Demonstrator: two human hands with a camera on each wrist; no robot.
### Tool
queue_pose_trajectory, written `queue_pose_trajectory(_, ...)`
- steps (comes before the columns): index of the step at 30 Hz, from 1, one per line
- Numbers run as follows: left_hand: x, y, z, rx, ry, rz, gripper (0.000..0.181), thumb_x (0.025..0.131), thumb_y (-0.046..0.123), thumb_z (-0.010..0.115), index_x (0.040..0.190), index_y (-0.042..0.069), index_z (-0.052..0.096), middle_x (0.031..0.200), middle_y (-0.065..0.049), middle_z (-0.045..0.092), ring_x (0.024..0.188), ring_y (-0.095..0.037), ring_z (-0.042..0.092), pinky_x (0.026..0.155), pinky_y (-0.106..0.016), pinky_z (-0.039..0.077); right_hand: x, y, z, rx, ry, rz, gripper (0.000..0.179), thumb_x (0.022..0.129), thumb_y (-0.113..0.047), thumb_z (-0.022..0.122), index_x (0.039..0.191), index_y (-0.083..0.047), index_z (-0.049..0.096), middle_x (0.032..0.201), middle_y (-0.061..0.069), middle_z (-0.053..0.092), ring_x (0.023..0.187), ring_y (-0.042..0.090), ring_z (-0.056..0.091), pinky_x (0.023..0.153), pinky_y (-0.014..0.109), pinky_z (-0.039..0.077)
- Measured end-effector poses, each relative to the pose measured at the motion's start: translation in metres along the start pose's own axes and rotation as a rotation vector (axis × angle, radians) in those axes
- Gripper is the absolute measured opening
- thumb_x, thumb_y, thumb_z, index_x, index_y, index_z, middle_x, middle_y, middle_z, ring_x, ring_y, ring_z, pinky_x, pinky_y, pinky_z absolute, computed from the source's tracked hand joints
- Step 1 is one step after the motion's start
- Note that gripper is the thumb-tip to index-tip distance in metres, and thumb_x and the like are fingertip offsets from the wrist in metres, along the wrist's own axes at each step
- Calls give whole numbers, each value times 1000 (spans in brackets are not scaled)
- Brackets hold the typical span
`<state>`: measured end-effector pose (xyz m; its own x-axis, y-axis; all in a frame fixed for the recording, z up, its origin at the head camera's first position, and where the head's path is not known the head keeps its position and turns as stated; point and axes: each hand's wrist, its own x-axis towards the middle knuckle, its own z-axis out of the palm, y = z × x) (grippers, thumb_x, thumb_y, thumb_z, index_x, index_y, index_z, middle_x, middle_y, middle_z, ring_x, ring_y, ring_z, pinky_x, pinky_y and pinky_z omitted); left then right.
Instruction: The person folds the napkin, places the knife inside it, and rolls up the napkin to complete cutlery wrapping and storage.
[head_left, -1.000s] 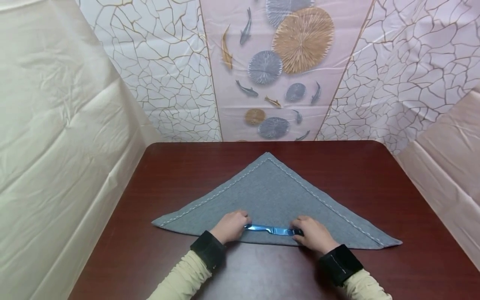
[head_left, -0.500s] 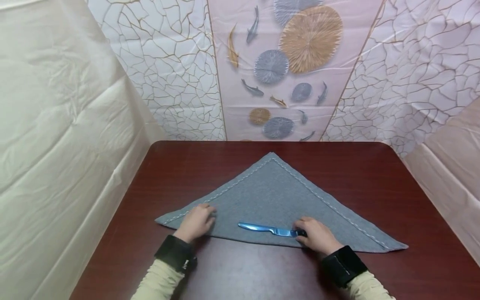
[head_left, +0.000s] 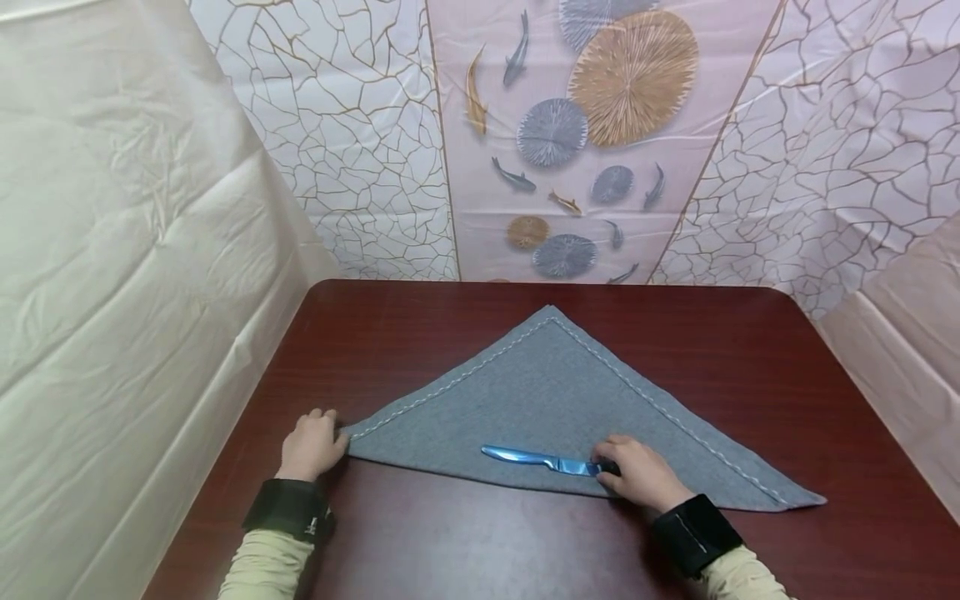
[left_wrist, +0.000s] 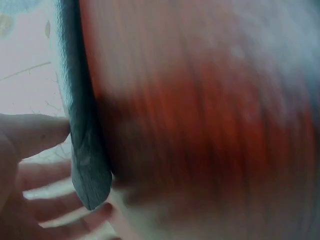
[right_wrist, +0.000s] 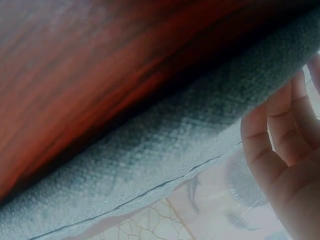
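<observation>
A grey cloth [head_left: 540, 392] with white stitching along two edges lies folded in a triangle, its point toward the back of the table. On its front part rests a shiny blue table knife [head_left: 532, 458], blade to the left. My right hand [head_left: 641, 475] pinches the dark handle end between thumb and fingers. At the cloth's left corner is my left hand [head_left: 311, 446], its thumb at the tip. The left wrist view has the thumb [left_wrist: 37, 132] against the cloth [left_wrist: 77, 100], with the fingers spread behind the corner. From the right wrist, the cloth's front edge [right_wrist: 165, 130] hides the knife.
The reddish-brown table [head_left: 465, 542] extends around the cloth on every side. Behind it hangs a patterned sheet [head_left: 600, 225], and a cream sheet [head_left: 135, 300] slopes along the left. Another pale sheet [head_left: 900, 350] borders the right side. Both wrists wear dark bands.
My left hand has let go of the knife's blade end and moved left across the cloth to its left corner. The right hand has stayed at the handle. The view has shifted slightly.
</observation>
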<state>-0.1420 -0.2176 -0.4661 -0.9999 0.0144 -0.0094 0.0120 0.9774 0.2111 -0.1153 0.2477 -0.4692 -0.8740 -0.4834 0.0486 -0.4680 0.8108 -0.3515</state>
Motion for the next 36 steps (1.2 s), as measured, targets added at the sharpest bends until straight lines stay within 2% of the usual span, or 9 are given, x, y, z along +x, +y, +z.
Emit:
queue_pose_trajectory(3,-3,-4,-4,-11,-73,-117,45,82,32,63,98,-10,56,92,-26,53,85,-44,53,64,-54,45,1,0,0,3,-6,-2,15,73,-10,73,80,-18,62,78,-8,52,71,9,50,59,29,42)
queue_pose_trajectory(5,-4,-4,-6,-35,-93,-152,45,81,36,63,87,-9,57,87,-26,55,78,-43,55,60,-52,45,1,0,-1,5,-12,2,14,74,-11,72,80,-18,62,78,-8,52,71,9,50,59,30,42)
queue_pose_trajectory(9,-2,-4,-7,-75,-119,-164,41,83,36,62,65,0,55,68,-18,56,59,-31,55,49,-44,44,4,-1,-3,3,-27,30,11,76,-13,71,80,-17,62,78,-8,52,71,9,50,61,31,42)
queue_pose_trajectory(13,0,-3,-5,-93,-131,-162,39,83,33,63,60,4,50,58,-8,47,52,-21,46,45,-36,38,7,-3,-5,-8,-38,56,10,77,-14,71,79,-17,62,76,-8,51,70,9,50,61,31,43)
queue_pose_trajectory(16,1,-2,-3,-136,-78,-123,33,82,25,65,66,3,47,57,-5,42,51,-19,42,47,-34,36,8,-6,-5,-17,-11,47,9,76,-14,71,79,-16,63,74,-8,53,68,10,52,60,31,43)
queue_pose_trajectory(19,0,3,-3,-206,4,-82,24,80,16,65,78,1,46,56,-4,41,49,-18,41,47,-32,35,11,-10,-1,-21,83,6,9,75,-13,72,80,-15,64,74,-7,56,68,10,55,59,31,44)
queue_pose_trajectory(24,1,26,-8,-314,102,-52,25,78,10,64,96,1,48,54,-3,41,46,-16,37,43,-30,31,26,-25,6,-16,210,-70,10,76,-14,72,83,-14,65,75,-5,58,66,8,54,57,29,44)
queue_pose_trajectory(31,3,67,-5,-325,192,91,35,69,11,76,92,7,49,59,-3,49,52,-19,47,49,-35,39,67,-61,19,55,116,-253,8,81,-14,67,87,-9,65,75,-3,60,65,7,53,58,26,44)
queue_pose_trajectory(36,6,83,10,-329,179,210,42,65,7,78,93,5,47,57,0,45,51,-17,45,49,-34,39,104,-98,35,147,61,-359,15,84,-16,64,95,-7,66,70,-5,57,61,5,49,57,22,41)
